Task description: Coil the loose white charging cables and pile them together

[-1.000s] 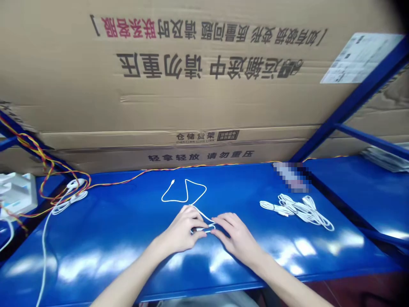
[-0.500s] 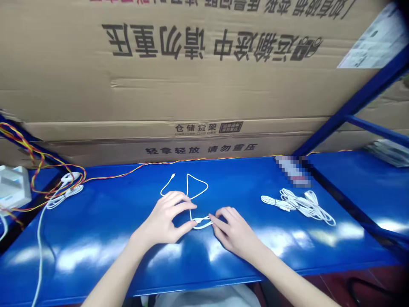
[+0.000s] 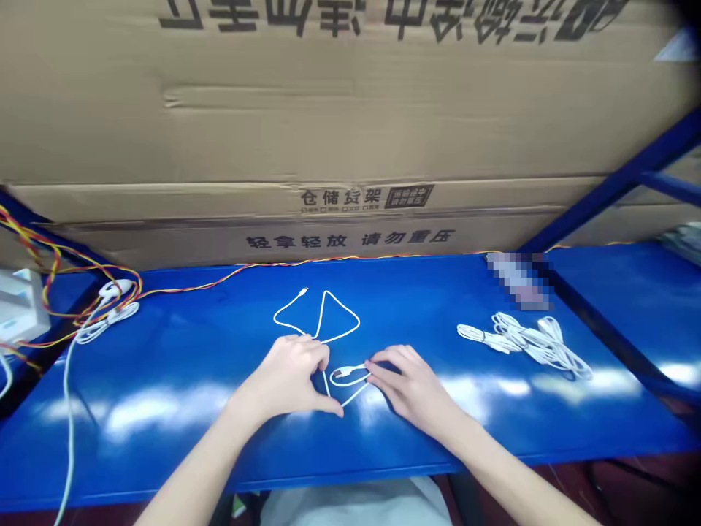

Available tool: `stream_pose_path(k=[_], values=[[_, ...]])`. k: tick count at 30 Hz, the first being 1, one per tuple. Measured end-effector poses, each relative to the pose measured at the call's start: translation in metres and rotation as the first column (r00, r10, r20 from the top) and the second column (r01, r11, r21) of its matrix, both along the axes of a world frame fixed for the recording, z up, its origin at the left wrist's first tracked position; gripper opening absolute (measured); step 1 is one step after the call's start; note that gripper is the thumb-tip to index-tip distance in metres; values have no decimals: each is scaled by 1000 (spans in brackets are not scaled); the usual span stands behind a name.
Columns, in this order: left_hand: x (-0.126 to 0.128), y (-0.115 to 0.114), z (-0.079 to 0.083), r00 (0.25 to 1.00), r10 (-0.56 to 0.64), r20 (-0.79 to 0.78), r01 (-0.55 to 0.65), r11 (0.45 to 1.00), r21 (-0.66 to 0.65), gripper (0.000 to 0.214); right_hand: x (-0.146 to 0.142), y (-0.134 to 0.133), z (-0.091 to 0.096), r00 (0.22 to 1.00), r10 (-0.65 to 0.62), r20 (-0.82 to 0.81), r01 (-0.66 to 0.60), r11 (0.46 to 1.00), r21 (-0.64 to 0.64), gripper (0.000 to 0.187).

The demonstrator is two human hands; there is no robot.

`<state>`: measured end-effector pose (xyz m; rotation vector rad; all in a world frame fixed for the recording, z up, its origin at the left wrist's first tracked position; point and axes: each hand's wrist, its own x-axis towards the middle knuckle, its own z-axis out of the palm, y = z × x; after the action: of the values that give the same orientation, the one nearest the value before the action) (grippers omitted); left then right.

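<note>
A thin white cable (image 3: 339, 320) lies looped on the blue shelf top (image 3: 219, 380), its small plug end pointing toward the back. My left hand (image 3: 290, 376) rests on the shelf with fingers curled, pinching the cable where it crosses near the loop. My right hand (image 3: 408, 383) lies just to the right, its fingertips pinching the cable beside a small loop and the connector end (image 3: 342, 375). The two hands are a few centimetres apart.
A bundle of several white cables (image 3: 529, 343) lies to the right. At the left are a white cable with earbud-like ends (image 3: 109, 307), twisted red and yellow wires (image 3: 66, 277) and a white box (image 3: 16, 307). Large cardboard boxes (image 3: 350, 131) stand behind. Blue rack struts (image 3: 613, 186) rise at right.
My hands have drawn slightly apart and a small cable loop has formed between them. My left hand shifted toward the large loop. The view tilted down.
</note>
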<state>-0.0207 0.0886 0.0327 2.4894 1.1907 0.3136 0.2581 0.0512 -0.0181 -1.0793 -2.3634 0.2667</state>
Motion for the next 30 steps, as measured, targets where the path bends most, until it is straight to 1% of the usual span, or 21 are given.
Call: stream_pose_path(k=[3,5,7,9,12,16,18,21,25,30], values=[[-2,0,-1,999,1,-46,-1,1000,7,51,1,0,4,999,20,43,-20,1000,7,25],[-4,1,-1,999,-5,-54,8,998,55,41,1,0,5,998,21,51,-22,1000,13,24],[-7,3,-1,998,-18,-68,26,993,116,39,0,1,6,998,30,47,-31,999,21,21],[-8,5,-2,996,-46,-73,57,987,150,39,-2,1,6,997,64,31,-65,998,14,22],[-7,6,-6,997,-60,-40,66,984,164,34,-5,2,8,992,125,-18,-125,992,-13,27],[-4,5,-8,1000,-17,-23,20,990,138,26,-4,3,11,983,182,-37,-182,983,-9,34],[-2,3,-7,999,1,-33,2,995,98,27,-2,4,10,980,195,-43,-196,981,-2,35],[-1,1,-2,1000,16,-24,-15,999,29,30,-1,5,7,980,188,-72,-190,981,-27,33],[0,0,2,1000,-3,8,4,998,-60,47,-1,4,4,975,183,-122,-191,980,-57,32],[1,2,-4,999,-2,41,4,999,-40,51,-4,2,4,974,155,-164,-168,983,-73,28]])
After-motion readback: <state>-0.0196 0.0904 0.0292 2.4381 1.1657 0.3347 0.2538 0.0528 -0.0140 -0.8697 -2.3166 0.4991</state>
